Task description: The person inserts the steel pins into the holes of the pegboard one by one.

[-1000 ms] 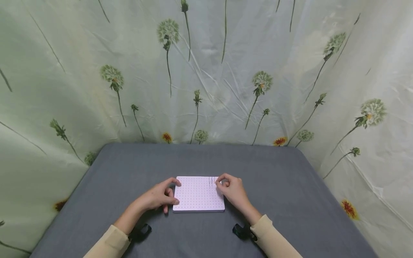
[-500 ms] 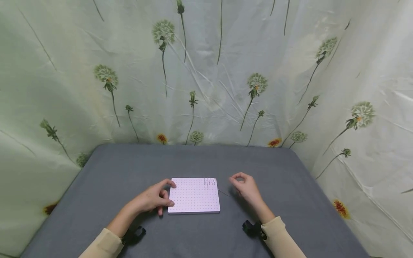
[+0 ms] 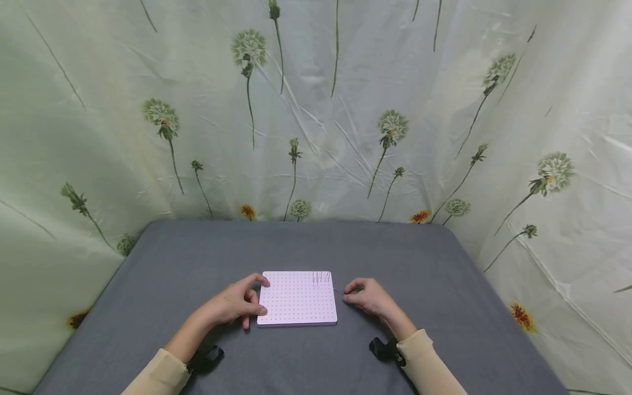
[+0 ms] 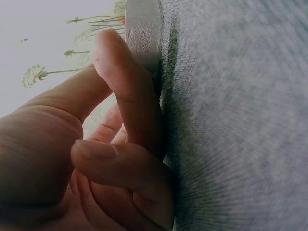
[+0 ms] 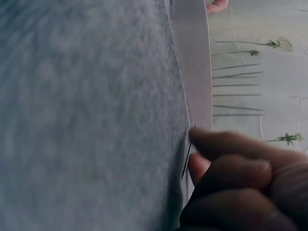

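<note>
A white board (image 3: pixel 296 307) with a grid of small dots lies on the grey table, with several thin metal pins (image 3: pixel 321 277) standing in its far right corner. My left hand (image 3: pixel 236 300) holds the board's left side, index finger at the far corner and thumb at the near one. Right of the board, my right hand (image 3: pixel 370 299) reaches down to a loose thin pin (image 3: pixel 338 291) on the cloth. In the right wrist view the index fingertip touches this pin (image 5: pixel 186 161), with the thumb beside it and a gap between the two.
A grey cloth (image 3: pixel 296 362) covers the table. Behind it hangs a pale curtain (image 3: pixel 326 137) printed with dandelions. Both wrists carry black cameras, the left camera (image 3: pixel 207 359) and the right camera (image 3: pixel 384 349).
My right hand has left the board's far right corner, moved right, then come down beside the loose pin. One more pin now shows uncovered in the board. The left hand keeps its hold.
</note>
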`<state>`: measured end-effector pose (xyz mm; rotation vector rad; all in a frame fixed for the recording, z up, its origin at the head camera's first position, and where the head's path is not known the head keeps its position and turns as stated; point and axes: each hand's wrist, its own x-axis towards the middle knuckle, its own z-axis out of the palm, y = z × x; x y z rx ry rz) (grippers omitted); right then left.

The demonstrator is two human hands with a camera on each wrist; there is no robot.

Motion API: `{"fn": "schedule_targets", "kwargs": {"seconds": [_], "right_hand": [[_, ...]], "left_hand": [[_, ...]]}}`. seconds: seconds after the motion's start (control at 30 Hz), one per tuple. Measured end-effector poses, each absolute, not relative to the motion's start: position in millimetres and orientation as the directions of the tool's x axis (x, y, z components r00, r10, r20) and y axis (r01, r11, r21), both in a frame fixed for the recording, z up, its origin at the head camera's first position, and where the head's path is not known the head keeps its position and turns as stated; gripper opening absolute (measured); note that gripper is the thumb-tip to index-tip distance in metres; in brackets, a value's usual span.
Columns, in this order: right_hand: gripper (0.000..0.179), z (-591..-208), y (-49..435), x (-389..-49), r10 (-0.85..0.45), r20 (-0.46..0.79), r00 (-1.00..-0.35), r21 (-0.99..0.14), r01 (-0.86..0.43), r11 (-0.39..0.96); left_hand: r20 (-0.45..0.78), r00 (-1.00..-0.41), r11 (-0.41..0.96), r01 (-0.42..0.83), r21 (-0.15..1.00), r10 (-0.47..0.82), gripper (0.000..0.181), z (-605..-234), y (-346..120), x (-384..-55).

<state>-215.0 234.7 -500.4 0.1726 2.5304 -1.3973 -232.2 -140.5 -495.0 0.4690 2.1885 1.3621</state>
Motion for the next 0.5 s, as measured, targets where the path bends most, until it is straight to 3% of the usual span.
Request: {"fn": "schedule_targets", "kwargs": {"seconds": [0.17, 0.5], "right_hand": [[0.005, -499.5, 228.7, -212.4, 0.018, -0.212, -0.977, -0.789, 0.182, 0.587], [0.009, -498.9, 227.2, -209.0, 0.004, -0.199, -0.980, -0.767, 0.158, 0.622]], "left_hand": [[-0.235, -0.806, 0.429, 0.025, 0.903, 0.543, 0.058, -495.0, -140.1, -232.3], [-0.249, -0.807, 0.436, 0.011, 0.900, 0.535, 0.059, -493.5, -139.9, -231.3]]}}
